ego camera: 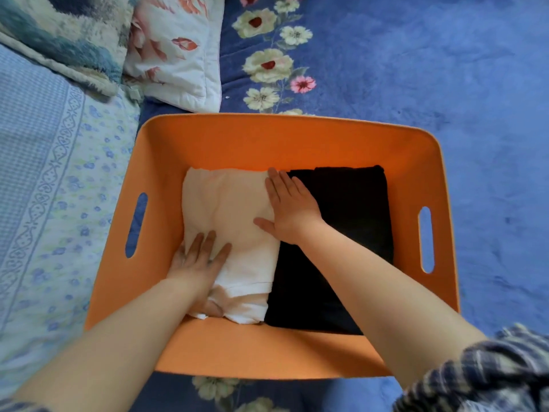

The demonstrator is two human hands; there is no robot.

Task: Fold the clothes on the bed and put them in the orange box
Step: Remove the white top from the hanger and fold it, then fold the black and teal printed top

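The orange box (267,138) sits on the bed in the middle of the view. Inside it a folded white garment (228,209) lies on the left and a folded black garment (350,209) on the right, side by side. My left hand (197,263) lies on the near left part of the white garment with fingers spread; its thumb is tucked under the fabric's edge. My right hand (289,208) presses flat on the white garment's right edge, where it meets the black one.
A blue blanket with flowers (416,69) covers the bed around the box. A floral pillow (175,49) and a fluffy blue-green cushion (62,34) lie at the far left. A pale patterned quilt (44,188) lies left of the box.
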